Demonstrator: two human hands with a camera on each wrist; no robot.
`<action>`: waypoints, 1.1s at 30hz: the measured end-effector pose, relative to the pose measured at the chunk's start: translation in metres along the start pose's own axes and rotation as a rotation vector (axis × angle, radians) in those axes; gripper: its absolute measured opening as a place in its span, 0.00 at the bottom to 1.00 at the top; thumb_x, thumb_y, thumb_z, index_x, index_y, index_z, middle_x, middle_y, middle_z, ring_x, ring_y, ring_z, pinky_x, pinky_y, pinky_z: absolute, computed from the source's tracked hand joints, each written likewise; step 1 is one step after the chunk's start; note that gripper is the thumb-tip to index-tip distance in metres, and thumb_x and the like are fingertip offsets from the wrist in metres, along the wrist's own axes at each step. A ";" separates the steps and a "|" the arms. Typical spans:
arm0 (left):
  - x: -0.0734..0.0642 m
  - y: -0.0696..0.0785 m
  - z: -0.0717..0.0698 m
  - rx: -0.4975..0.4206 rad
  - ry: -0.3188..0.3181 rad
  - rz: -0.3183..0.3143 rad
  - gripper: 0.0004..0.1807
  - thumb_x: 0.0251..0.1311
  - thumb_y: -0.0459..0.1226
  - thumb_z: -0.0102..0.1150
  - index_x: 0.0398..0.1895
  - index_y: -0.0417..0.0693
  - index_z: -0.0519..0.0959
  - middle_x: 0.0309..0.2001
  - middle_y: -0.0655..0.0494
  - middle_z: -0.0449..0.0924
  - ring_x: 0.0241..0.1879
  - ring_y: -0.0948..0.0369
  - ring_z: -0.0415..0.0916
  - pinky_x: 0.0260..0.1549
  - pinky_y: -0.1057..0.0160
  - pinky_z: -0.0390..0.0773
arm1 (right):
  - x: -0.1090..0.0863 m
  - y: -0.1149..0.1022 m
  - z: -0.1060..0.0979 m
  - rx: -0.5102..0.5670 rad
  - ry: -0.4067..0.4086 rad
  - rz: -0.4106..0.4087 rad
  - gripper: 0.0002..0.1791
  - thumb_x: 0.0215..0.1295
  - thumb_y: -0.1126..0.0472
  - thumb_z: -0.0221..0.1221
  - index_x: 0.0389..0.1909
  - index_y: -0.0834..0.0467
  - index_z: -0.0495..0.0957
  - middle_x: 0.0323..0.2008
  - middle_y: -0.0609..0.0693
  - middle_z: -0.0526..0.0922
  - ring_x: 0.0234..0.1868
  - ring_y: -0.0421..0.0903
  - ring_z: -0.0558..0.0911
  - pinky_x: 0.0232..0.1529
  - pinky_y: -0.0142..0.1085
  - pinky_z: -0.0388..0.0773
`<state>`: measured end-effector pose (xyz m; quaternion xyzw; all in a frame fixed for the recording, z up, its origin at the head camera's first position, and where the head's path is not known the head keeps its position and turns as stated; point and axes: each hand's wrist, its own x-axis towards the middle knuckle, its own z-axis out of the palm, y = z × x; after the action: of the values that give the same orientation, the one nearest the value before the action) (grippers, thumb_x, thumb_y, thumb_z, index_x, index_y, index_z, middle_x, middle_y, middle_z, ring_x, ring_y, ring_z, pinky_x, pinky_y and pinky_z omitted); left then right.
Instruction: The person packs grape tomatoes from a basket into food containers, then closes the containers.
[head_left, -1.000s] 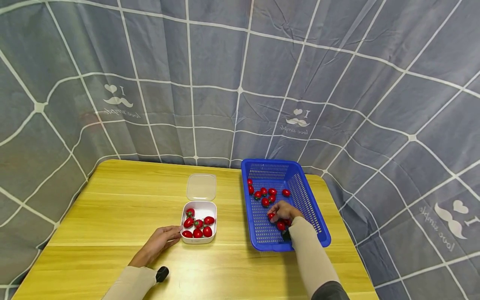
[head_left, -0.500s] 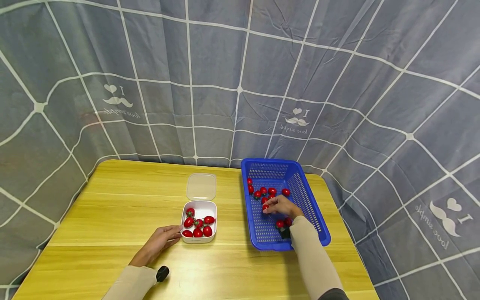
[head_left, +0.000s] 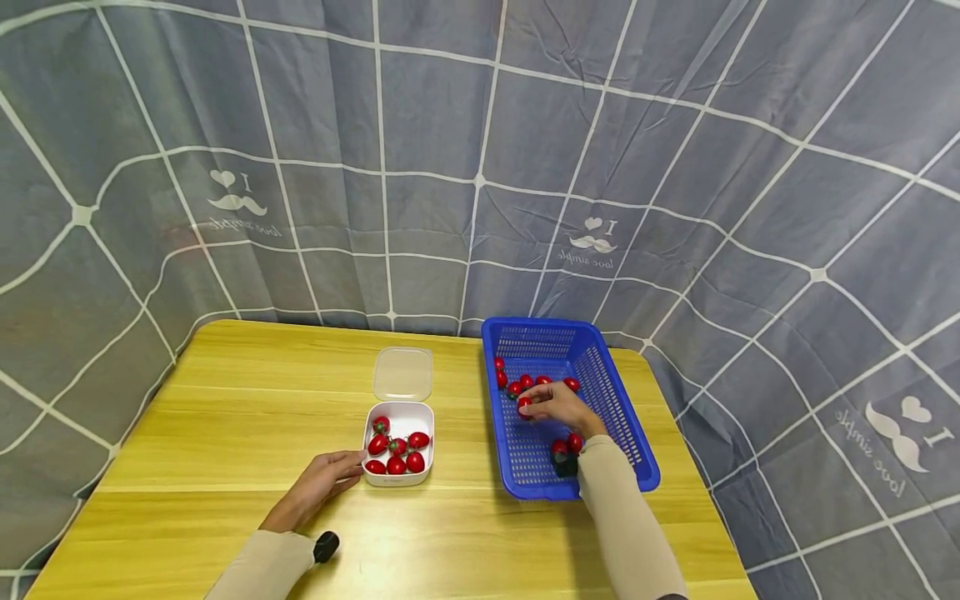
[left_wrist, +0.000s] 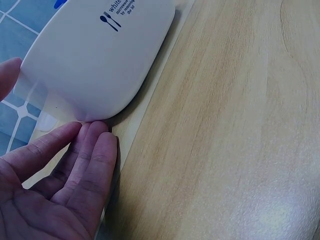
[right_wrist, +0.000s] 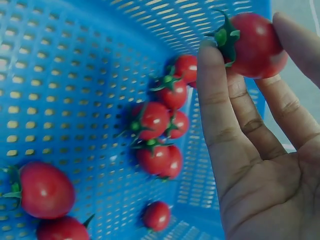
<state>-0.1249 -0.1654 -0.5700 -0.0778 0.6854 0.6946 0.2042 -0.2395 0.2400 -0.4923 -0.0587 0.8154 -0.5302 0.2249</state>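
Observation:
My right hand [head_left: 561, 405] is over the blue basket and pinches a cherry tomato [right_wrist: 257, 45] between thumb and fingers, its green stem end pointing out. Below it in the right wrist view, several more cherry tomatoes [right_wrist: 151, 120] lie on the perforated basket floor. Two of them, close to the wrist, include a large tomato [right_wrist: 46, 190] with green sepals. At the left, my left hand [head_left: 322, 483] touches the corner of a white plastic box [left_wrist: 95, 60] with extended fingertips, the thumb near its rim. Several tomatoes [head_left: 397, 447] sit inside that box.
A translucent lid [head_left: 403, 373] lies just behind the white box. The blue basket [head_left: 542, 493] stands on the right of the wooden table [head_left: 262, 400], its high walls around the right hand. A grey checked curtain [head_left: 427, 208] hangs behind the table.
My right hand has picked up a cherry tomato and moved slightly left and toward the back of the basket, lifting it. The left hand has stayed at the box.

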 end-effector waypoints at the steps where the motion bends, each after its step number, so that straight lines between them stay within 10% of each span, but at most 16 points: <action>1: 0.000 0.000 0.000 -0.001 0.004 -0.001 0.33 0.71 0.45 0.51 0.62 0.20 0.63 0.63 0.31 0.64 0.59 0.47 0.68 0.61 0.53 0.71 | -0.001 -0.002 0.001 0.007 0.006 -0.010 0.17 0.59 0.64 0.66 0.45 0.70 0.80 0.32 0.52 0.84 0.33 0.45 0.84 0.42 0.41 0.85; 26: 0.000 0.000 0.002 -0.009 0.011 0.004 0.33 0.70 0.45 0.51 0.62 0.21 0.64 0.63 0.31 0.65 0.60 0.46 0.68 0.62 0.53 0.71 | 0.001 -0.054 0.056 0.152 -0.046 -0.122 0.17 0.62 0.68 0.62 0.49 0.73 0.74 0.33 0.54 0.83 0.38 0.58 0.84 0.49 0.56 0.79; 33: -0.001 -0.001 0.000 0.003 -0.003 0.008 0.34 0.70 0.46 0.51 0.62 0.21 0.63 0.63 0.31 0.65 0.61 0.45 0.67 0.62 0.52 0.71 | 0.011 -0.059 0.088 0.152 -0.074 -0.094 0.16 0.60 0.70 0.62 0.48 0.73 0.75 0.34 0.55 0.83 0.32 0.46 0.84 0.46 0.51 0.83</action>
<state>-0.1237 -0.1653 -0.5709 -0.0738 0.6864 0.6946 0.2026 -0.2200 0.1369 -0.4734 -0.0994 0.7604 -0.5979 0.2334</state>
